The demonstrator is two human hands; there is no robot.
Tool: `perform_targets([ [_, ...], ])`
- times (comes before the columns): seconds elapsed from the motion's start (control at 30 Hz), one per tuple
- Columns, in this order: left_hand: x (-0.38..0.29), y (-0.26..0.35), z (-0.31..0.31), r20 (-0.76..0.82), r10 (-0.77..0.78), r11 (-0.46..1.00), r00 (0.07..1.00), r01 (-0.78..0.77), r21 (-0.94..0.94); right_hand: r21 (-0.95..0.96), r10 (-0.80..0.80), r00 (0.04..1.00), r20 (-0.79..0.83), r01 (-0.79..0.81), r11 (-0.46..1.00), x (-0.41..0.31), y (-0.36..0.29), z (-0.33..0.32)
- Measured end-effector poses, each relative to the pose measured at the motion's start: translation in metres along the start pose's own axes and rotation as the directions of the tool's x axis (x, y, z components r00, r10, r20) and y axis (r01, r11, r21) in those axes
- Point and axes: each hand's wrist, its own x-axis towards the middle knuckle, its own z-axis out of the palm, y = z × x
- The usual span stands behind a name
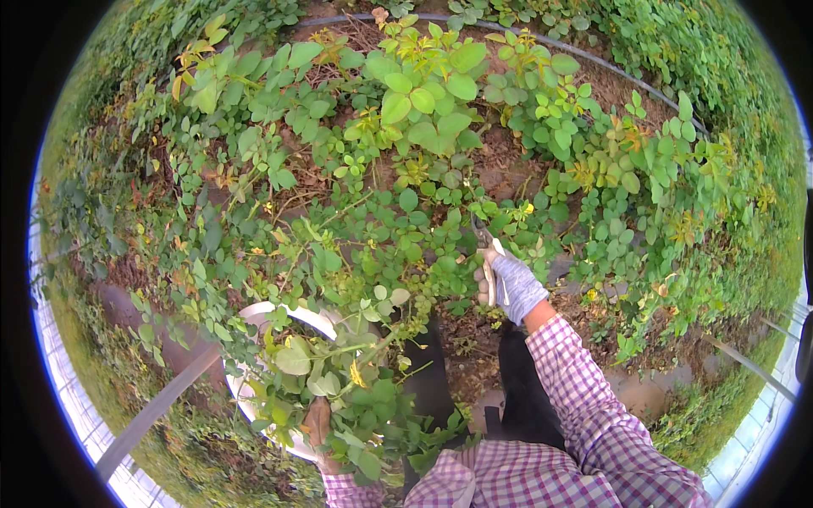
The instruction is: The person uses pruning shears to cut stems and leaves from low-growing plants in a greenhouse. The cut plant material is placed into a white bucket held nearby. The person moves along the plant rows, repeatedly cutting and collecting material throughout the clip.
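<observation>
My right hand (pixel 508 282), in a light grey glove with bare fingertips, grips pruning shears (pixel 486 238) with white handles. Their dark blades point up into the low rose foliage (pixel 444 228), near a small yellow bloom (pixel 529 208). At the lower left, my left hand (pixel 319 422) holds a bunch of cut leafy rose stems (pixel 356 381); the leaves hide part of its fingers. The bunch lies over a white round bucket (pixel 244 397), whose rim shows on its left and top. Whether the blades touch a stem I cannot tell.
Rose bushes (pixel 425 95) spread ahead and to both sides. A dark hose (pixel 597 60) curves across the soil at the top. A grey pole (pixel 155 413) slants at the lower left, and a thinner one (pixel 749 367) at the right. My dark-clad legs (pixel 527 381) stand on bare soil.
</observation>
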Motion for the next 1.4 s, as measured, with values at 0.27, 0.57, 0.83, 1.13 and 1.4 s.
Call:
perform_targets([
  [0.27,-0.033,0.009,-0.022,-0.077,0.114,0.993,0.991,-0.111,0.033,0.567,-0.155,0.97,0.186,0.022,0.823,0.052,-0.021,0.02],
  [0.57,-0.127,0.004,-0.026,-0.143,0.388,0.915,0.91,-0.361,0.181,0.094,-0.691,0.644,0.328,0.706,0.702,-0.213,-0.081,-0.026],
  [0.83,-0.217,-0.023,0.138,0.232,0.54,0.733,0.809,-0.588,0.342,-0.332,-0.134,0.669,0.731,0.52,0.787,-0.403,0.01,-0.067],
  [1.13,-0.259,-0.085,0.139,0.511,0.834,-0.131,0.209,-0.824,0.551,-0.505,-0.307,0.651,0.694,0.744,0.437,-0.451,0.058,-0.115],
  [1.4,-0.375,0.025,0.2,0.489,0.657,0.688,0.573,-0.722,-0.078,-0.624,-0.247,0.633,0.734,0.771,0.122,-0.488,0.049,-0.111],
])
